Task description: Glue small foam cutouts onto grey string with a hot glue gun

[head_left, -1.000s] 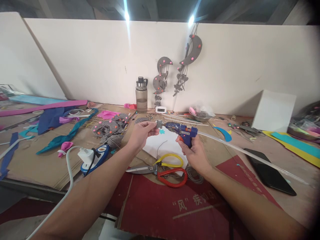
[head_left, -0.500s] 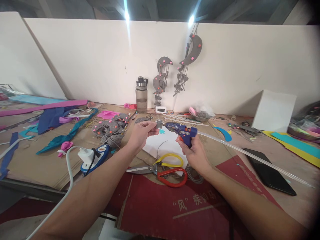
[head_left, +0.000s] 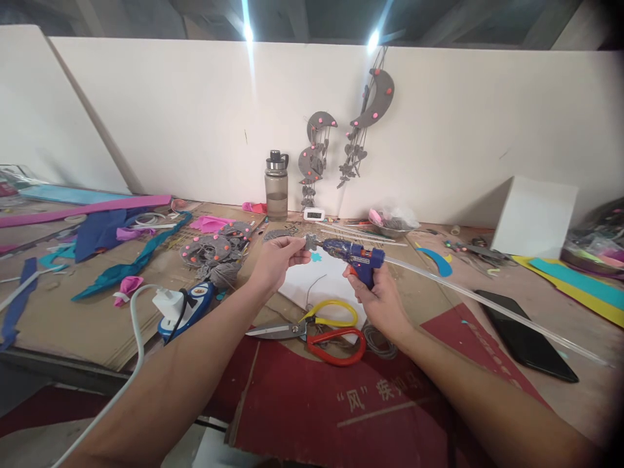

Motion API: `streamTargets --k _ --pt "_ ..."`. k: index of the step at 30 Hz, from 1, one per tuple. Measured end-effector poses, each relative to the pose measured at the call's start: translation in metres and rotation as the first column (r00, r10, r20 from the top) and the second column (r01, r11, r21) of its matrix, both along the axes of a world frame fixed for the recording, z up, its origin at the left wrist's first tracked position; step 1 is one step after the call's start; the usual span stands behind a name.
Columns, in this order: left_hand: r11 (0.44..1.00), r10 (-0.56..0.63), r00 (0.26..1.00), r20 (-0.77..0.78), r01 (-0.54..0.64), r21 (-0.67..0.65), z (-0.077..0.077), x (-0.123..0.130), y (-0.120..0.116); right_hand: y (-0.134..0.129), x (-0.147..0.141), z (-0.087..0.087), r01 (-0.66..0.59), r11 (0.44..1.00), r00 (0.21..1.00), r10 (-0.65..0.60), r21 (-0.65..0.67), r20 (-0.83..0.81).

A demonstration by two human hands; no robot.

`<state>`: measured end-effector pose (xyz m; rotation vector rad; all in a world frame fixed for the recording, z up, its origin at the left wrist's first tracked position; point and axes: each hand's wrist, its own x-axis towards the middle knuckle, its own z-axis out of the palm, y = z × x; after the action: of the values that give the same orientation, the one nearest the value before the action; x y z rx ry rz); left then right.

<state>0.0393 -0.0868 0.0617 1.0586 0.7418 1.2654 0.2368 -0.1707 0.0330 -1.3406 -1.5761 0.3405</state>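
Between thumb and fingers, my left hand (head_left: 277,260) pinches a small grey felt flower-like cutout (head_left: 311,242). My right hand (head_left: 383,296) is closed around the handle of a blue hot glue gun (head_left: 355,255), whose nozzle points left and meets or nearly meets the cutout. A long clear glue stick (head_left: 487,305) sticks out of the gun's back toward the right. Below the hands lies a white sheet (head_left: 299,283) with a small turquoise cutout (head_left: 316,257) on it. Scissors (head_left: 312,330) with one yellow and one red handle rest in front, beside a coil of grey cord (head_left: 380,342).
A bottle (head_left: 277,188) and a small digital clock (head_left: 313,214) stand by the white board. Grey moon hangings (head_left: 375,97) hang there. At left are a power strip (head_left: 188,309), dotted grey felt pieces (head_left: 207,250) and coloured scraps. A black phone (head_left: 526,335) lies at right.
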Motion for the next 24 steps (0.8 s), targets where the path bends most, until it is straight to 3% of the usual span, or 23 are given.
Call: streamTargets --k 24 --pt "0.999 -0.027 0.999 0.021 0.028 -0.016 0.0011 0.0023 -0.002 -0.0018 -0.0025 0.0022 -0.025 0.999 0.999 0.024 -0.025 -0.021"
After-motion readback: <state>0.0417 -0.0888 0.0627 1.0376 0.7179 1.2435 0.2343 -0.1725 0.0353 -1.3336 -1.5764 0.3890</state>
